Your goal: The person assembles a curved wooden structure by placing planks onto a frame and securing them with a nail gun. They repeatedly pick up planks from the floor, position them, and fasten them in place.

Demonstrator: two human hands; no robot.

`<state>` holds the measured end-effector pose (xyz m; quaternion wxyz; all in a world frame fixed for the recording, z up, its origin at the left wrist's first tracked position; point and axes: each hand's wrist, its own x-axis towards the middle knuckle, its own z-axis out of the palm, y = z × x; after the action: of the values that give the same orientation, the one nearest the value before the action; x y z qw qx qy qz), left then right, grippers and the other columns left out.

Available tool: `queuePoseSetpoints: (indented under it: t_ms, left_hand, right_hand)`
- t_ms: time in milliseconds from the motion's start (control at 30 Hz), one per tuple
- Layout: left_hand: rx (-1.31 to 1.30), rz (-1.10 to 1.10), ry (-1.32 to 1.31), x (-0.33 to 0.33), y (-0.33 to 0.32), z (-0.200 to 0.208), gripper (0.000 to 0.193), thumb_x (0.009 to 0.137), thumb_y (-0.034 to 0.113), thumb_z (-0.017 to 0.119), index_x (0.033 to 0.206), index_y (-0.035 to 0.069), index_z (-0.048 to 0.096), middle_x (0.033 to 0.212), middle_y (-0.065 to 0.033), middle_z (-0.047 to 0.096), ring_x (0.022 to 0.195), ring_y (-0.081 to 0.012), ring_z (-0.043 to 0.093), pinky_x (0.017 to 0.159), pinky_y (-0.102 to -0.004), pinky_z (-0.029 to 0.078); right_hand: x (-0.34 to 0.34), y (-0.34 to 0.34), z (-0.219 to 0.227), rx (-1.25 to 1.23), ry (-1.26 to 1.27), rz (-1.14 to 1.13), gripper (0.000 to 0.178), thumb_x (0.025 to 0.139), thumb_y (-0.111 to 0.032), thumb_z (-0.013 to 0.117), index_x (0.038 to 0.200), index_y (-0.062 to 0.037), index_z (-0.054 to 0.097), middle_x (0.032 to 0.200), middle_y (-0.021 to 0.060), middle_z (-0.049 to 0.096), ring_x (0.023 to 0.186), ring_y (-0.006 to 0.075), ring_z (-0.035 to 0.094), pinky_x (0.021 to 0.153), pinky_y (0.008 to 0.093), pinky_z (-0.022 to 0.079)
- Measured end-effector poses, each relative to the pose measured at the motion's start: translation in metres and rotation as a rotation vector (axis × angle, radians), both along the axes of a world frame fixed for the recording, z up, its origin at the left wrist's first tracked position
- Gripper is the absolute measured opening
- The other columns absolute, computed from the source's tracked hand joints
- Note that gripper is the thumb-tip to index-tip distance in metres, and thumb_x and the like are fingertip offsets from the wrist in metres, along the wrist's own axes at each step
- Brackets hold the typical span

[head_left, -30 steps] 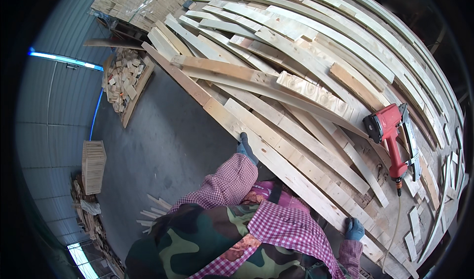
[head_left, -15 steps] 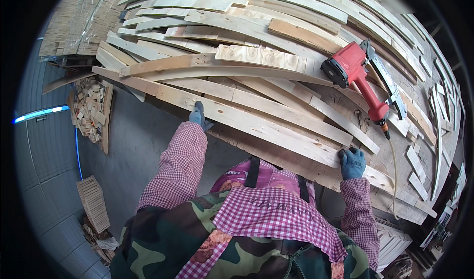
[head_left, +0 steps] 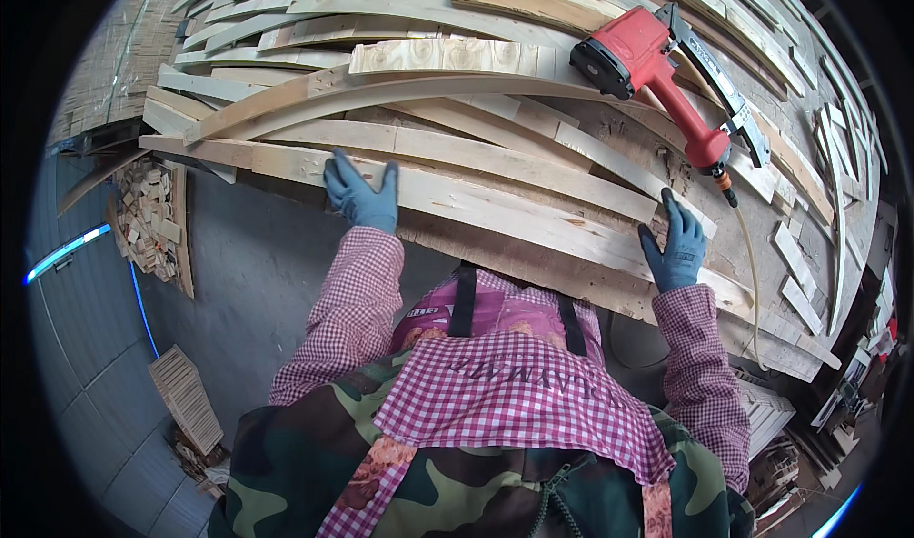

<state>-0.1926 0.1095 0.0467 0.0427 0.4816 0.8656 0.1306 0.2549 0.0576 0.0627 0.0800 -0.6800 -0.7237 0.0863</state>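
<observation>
A long pale wooden strip (head_left: 495, 205) lies along the near edge of the workbench. My left hand (head_left: 362, 191), in a blue-grey glove, rests on its left half with fingers and thumb spread. Over its right part is my right hand (head_left: 678, 245), gloved alike, fingers apart, the fingertips reaching toward the strip behind. Neither hand grips anything. Just behind runs another wooden strip (head_left: 476, 148), roughly parallel. Beyond my right hand, a red nail gun (head_left: 657, 81) lies on the wood with its hose (head_left: 752, 281) trailing toward me.
Many loose strips (head_left: 381, 5) cover the far bench. A short plank (head_left: 457, 57) lies across them. Wood offcuts (head_left: 152, 214) fill a container at left, below a wrapped stack (head_left: 109, 71). Short scraps (head_left: 798, 271) lie at the right.
My left hand has gone from holding the near strip's edge to lying spread on it. My right hand's fingers have opened and stretched out. The view has shifted slightly.
</observation>
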Motion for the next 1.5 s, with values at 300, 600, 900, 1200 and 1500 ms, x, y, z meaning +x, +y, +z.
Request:
queuePoseSetpoints:
  t_ms: [300, 600, 900, 1200, 1500]
  left_hand:
    - [-0.663, -0.58, 0.134, 0.074, 0.011, -0.005, 0.077, 0.08, 0.069, 0.045, 0.143, 0.03, 0.028, 0.153, -0.0118, 0.012, 0.139, -0.0416, -0.002, 0.107, -0.0624, -0.007]
    - [-0.793, -0.579, 0.13, 0.07, 0.013, -0.012, 0.081, 0.079, 0.073, 0.041, 0.145, 0.031, 0.022, 0.154, -0.0097, 0.005, 0.139, -0.042, -0.006, 0.105, -0.0631, -0.011]
    - [-0.758, -0.618, 0.035, 0.067, 0.014, -0.002, 0.087, 0.076, 0.072, 0.047, 0.146, 0.027, 0.023, 0.154, -0.0096, 0.003, 0.138, -0.0424, -0.012, 0.104, -0.064, -0.011]
    - [-0.737, -0.623, 0.001, 0.068, 0.015, 0.002, 0.078, 0.08, 0.067, 0.045, 0.145, 0.031, 0.023, 0.154, -0.009, 0.005, 0.139, -0.0422, -0.009, 0.105, -0.0642, -0.01]
    - [-0.826, -0.615, 0.006, 0.07, 0.021, 0.007, 0.072, 0.085, 0.064, 0.042, 0.146, 0.032, 0.02, 0.155, -0.0064, 0.002, 0.139, -0.0393, -0.014, 0.105, -0.0623, -0.013]
  right_hand:
    - [0.023, 0.159, 0.034, 0.06, -0.159, -0.112, 0.094, 0.071, -0.033, 0.077, 0.145, -0.0141, 0.022, 0.13, 0.0141, 0.049, 0.116, 0.0304, 0.05, 0.098, 0.0429, 0.04]
    - [-0.034, 0.223, 0.028, -0.378, -0.146, -0.259, 0.091, 0.071, -0.025, 0.066, 0.146, -0.0187, 0.016, 0.124, 0.0193, 0.055, 0.111, 0.034, 0.057, 0.095, 0.0403, 0.045]
    - [0.019, 0.181, 0.129, -0.455, 0.874, -0.387, 0.019, 0.077, -0.005, 0.061, 0.094, -0.0014, 0.055, 0.064, 0.002, 0.054, 0.052, 0.0097, 0.05, 0.048, 0.0224, 0.039]
    - [-0.041, 0.023, 0.144, -0.939, 1.186, -0.657, 0.015, 0.075, -0.012, 0.061, 0.082, 0.0006, 0.057, 0.064, 0.0102, 0.057, 0.055, 0.0209, 0.057, 0.053, 0.0329, 0.047]
    - [-0.083, -0.024, 0.094, -1.159, 1.253, -0.708, 0.015, 0.075, -0.011, 0.061, 0.084, -0.0006, 0.056, 0.07, 0.0101, 0.057, 0.062, 0.0212, 0.056, 0.059, 0.0353, 0.048]
